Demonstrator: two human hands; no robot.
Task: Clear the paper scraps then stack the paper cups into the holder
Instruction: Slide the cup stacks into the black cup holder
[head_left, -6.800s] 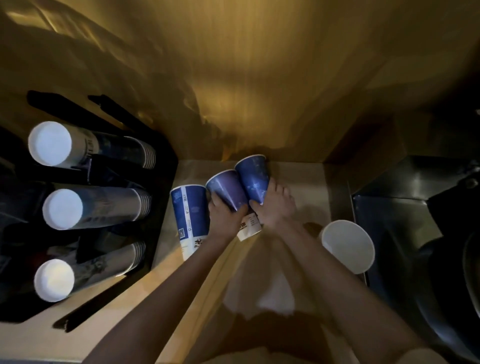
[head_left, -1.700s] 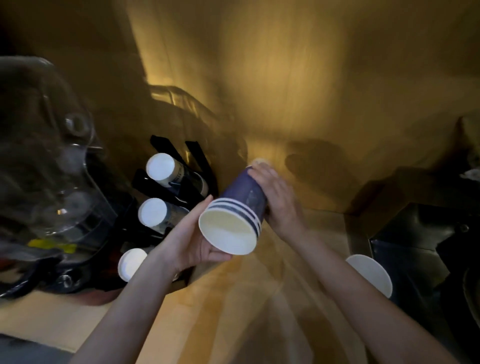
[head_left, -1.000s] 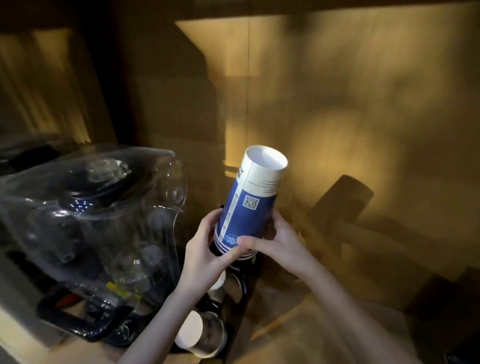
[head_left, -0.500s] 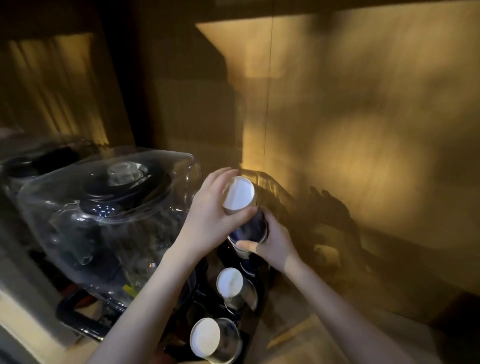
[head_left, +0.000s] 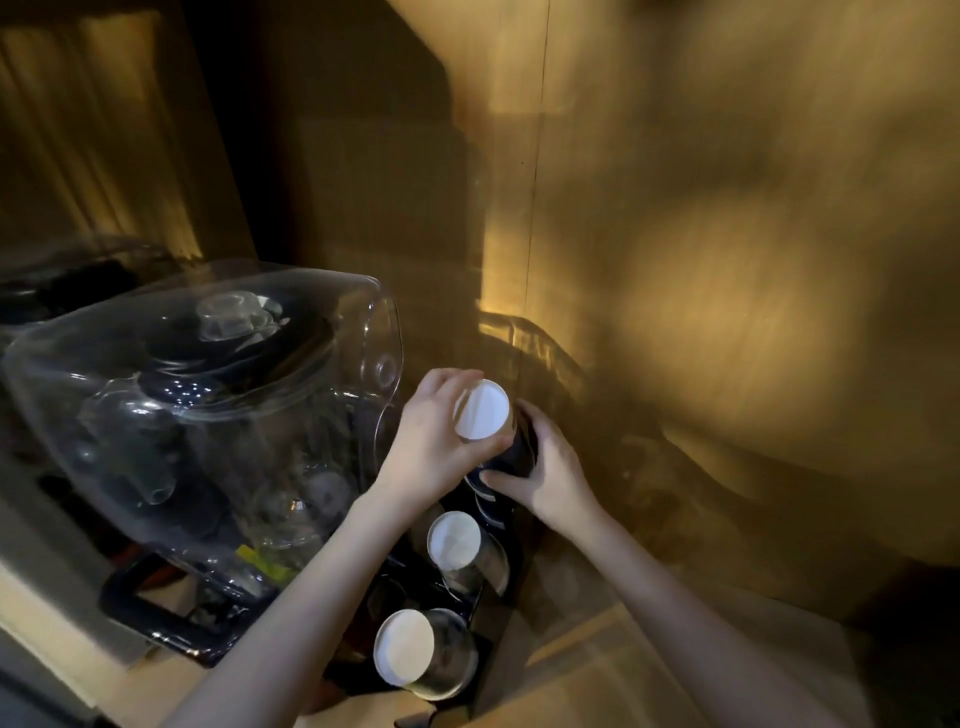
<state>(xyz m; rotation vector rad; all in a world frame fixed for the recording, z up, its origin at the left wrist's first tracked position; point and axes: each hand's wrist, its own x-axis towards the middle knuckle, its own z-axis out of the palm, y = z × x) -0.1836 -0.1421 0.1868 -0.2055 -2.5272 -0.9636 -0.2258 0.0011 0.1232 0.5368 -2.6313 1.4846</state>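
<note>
the cup stack (head_left: 482, 415) sits upside down in the holder (head_left: 498, 587) at its far slot, left hand (head_left: 434, 447) curled around its white top, right hand (head_left: 540, 475) wrapped on its dark lower body. if pushed crooked, the cups could jam or tip against the clear jar (head_left: 208, 410) just beside.

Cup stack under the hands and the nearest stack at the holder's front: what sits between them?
In the head view, one more upside-down cup stack, white base up, stands between the held stack and the nearest stack.

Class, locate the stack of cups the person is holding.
In the head view, the held cup stack sits centre frame between both hands, right of the clear container, behind two other stacks.
</note>
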